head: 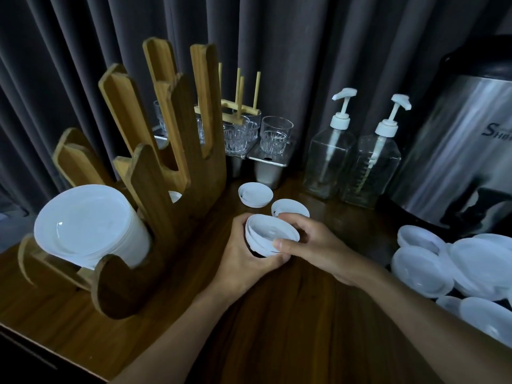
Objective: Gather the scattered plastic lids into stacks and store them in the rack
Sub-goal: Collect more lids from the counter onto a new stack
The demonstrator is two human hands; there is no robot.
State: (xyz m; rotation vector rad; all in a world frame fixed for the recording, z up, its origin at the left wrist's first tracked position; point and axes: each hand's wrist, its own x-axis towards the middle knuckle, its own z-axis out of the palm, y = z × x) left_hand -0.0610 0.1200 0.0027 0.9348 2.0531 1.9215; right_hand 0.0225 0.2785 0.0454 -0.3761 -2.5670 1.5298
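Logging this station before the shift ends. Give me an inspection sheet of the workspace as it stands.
Surface: dark wooden counter.
Job's things: small lid stack held above the counter; two loose lids behind it; large lid stack lying in the wooden rack; lid pile at right.
Clutter: pump bottles, glasses, steel urn.
Grippers: left hand and right hand both grip the small lid stack.
Cables: nothing seen.
Surroundings: dark curtain behind.
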